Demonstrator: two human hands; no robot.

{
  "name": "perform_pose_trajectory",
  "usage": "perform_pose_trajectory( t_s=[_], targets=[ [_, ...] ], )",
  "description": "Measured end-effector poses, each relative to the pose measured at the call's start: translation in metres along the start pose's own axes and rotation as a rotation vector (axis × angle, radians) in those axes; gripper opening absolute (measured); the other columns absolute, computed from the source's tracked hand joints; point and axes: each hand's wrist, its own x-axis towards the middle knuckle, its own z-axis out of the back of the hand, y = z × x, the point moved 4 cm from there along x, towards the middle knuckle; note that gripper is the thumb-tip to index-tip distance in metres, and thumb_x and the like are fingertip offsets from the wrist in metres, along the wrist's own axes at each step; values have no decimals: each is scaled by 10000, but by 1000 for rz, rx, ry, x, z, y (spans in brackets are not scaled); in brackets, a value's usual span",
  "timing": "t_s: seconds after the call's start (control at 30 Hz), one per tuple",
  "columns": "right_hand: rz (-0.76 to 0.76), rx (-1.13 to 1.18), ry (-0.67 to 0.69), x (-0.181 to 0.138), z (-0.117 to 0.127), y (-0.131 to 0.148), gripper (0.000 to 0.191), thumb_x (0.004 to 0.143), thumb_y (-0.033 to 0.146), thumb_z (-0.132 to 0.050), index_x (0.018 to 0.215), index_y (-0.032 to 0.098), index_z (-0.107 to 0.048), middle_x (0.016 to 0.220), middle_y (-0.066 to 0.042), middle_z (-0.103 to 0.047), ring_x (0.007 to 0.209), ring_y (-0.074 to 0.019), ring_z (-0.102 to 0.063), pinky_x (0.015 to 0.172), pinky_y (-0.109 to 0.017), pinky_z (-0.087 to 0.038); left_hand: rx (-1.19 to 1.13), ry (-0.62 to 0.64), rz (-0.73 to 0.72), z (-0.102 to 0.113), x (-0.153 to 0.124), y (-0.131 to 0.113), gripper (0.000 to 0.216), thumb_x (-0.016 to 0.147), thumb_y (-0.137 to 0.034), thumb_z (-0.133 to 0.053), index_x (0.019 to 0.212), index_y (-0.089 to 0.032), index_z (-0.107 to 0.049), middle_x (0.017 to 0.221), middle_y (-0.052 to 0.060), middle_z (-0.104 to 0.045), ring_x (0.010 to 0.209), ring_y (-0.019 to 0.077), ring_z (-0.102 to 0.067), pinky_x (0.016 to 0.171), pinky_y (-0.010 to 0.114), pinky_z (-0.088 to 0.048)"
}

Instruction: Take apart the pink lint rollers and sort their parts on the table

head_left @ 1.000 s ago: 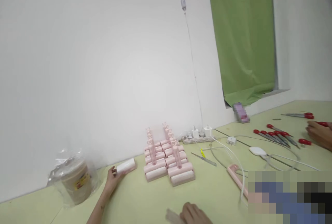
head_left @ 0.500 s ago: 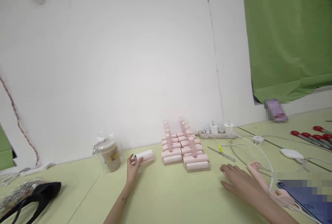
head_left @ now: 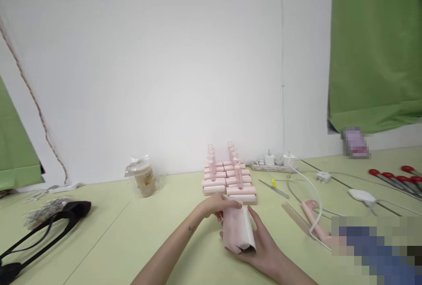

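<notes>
A lint roller (head_left: 234,231) with a pink cover and a white paper roll is between my two hands, just above the table. My left hand (head_left: 215,206) grips its far end, fingers bent over the pink side. From the right and below, my right hand (head_left: 263,246) wraps round the white side, with the thumb along it. The near end of the roller shows a dark opening. Right behind my hands stand two rows of similar pink lint rollers (head_left: 241,191), their handles pointing up.
A drink cup in a plastic bag (head_left: 144,180) stands to the left, black straps (head_left: 70,212) beyond it. On the right are a power strip (head_left: 275,167), a thin pointed tool (head_left: 275,188), a pink handled device (head_left: 314,221) with white cable, and red-ended tools (head_left: 389,175).
My left hand has carried the lint roller from the left side to the middle, nearer to me. My right hand has come left and closed on it too. The camera view has shifted slightly.
</notes>
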Motion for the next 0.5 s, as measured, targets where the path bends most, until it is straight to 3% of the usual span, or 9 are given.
perform_pose_trajectory(
  t_s=[0.13, 0.27, 0.4, 0.5],
  targets=[
    [-3, 133, -27, -1, 3, 4, 483, 690, 539, -569, 983, 156, -546, 810, -74, -656, 798, -204, -607, 816, -389, -445, 72, -74, 3, 7, 8, -14, 402, 474, -470, -721, 594, -117, -570, 495, 23, -541, 353, 140, -476, 288, 230, -326],
    [33, 236, -25, 4, 8, 9, 332, 714, 435, -598, 882, 150, -572, 680, -31, -637, 673, -154, -615, 712, -316, -498, -1, -133, -71, 28, 1, -9, 443, 567, -549, -633, 643, -115, -582, 546, 19, -536, 389, 112, -475, 299, 203, -334],
    [97, 289, -15, 6, 14, 17, 299, 725, 372, -602, 942, 170, -561, 701, -16, -625, 735, -148, -619, 640, -253, -506, -147, -283, -180, 42, -12, 20, 480, 679, -563, -520, 894, -134, -548, 648, -1, -523, 477, 97, -511, 436, 222, -460],
    [131, 306, 16, -1, 12, 24, 261, 746, 369, -581, 927, 183, -562, 730, -19, -611, 702, -133, -611, 583, -226, -500, -214, -445, -233, 43, -18, 56, 556, 658, -546, -559, 1043, -158, -458, 800, 23, -539, 639, 130, -581, 622, 274, -510]
  ],
)
